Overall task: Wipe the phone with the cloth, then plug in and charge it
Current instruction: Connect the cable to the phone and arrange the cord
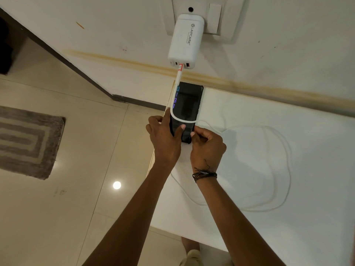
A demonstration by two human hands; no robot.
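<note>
A black phone [189,104] lies on the white counter [269,150] by the wall, its screen lit with blue digits. My left hand [165,135] grips the phone's near left edge, thumb on the screen. My right hand [206,144] is closed at the phone's near end, pinching the end of the white cable [284,150]; the plug itself is hidden by my fingers. The cable runs from a white charger [185,41] plugged into the wall socket [199,14], crosses the screen and loops over the counter. No cloth is in view.
The counter's left edge drops to a tiled floor with a grey rug [28,143]. A switch [215,18] sits beside the charger. A yellowish stain line runs along the wall above the counter.
</note>
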